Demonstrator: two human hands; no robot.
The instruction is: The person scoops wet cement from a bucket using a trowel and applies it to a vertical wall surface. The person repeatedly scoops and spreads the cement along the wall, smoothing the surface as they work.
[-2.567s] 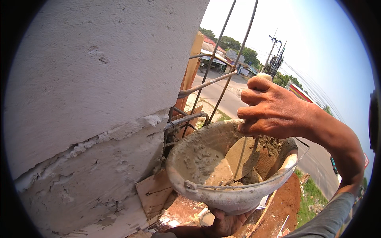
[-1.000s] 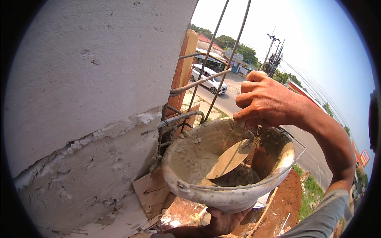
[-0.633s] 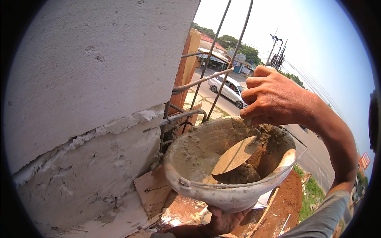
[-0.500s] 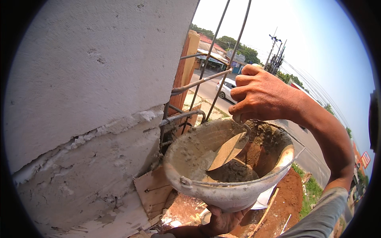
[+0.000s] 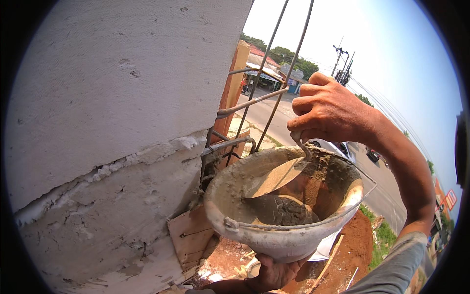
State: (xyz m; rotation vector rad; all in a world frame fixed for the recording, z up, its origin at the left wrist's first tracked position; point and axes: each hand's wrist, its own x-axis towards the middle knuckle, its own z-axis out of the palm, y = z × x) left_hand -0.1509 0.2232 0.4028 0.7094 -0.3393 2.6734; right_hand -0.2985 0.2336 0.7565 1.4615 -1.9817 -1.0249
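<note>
- I watch from afar as the right hand holds a trowel above a mortar-caked bucket, its fingers curled tightly around the handle.
- The trowel's blade slants down inside the bucket, tip toward the left; I cannot tell whether it touches the wet mortar.
- Below, I see the left hand cupping the bucket's base, thumb and fingers pressed against it, partly hidden underneath.
- The bucket tilts beside a rough grey wall, where bent steel bars jut from the edge.
- Behind, I make out a road, a white car partly masked by the right hand and bucket, and reddish soil below.
</note>
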